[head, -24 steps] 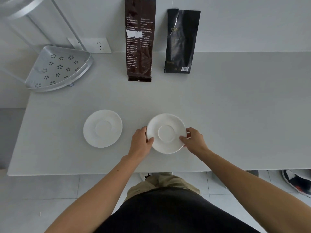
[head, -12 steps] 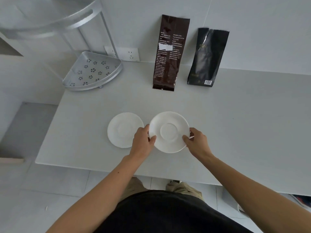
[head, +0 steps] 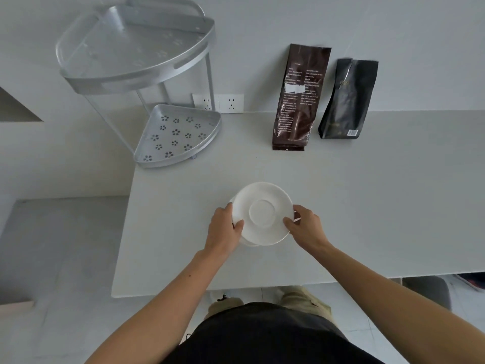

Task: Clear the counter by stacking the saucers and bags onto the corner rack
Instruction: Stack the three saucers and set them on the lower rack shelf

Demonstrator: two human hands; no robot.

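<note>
While both hands, the left hand (head: pixel 225 228) and the right hand (head: pixel 304 227), hold the top saucer (head: pixel 262 212) by its rim, it sits over the second saucer (head: pixel 245 241) on the surface (head: pixel 367 206). Line up the 2, set it down softly, then carry both to the corner rack (head: pixel 181 132).

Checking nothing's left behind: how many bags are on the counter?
2: a brown bag and a black bag, side by side, upright against the back wall.
</note>
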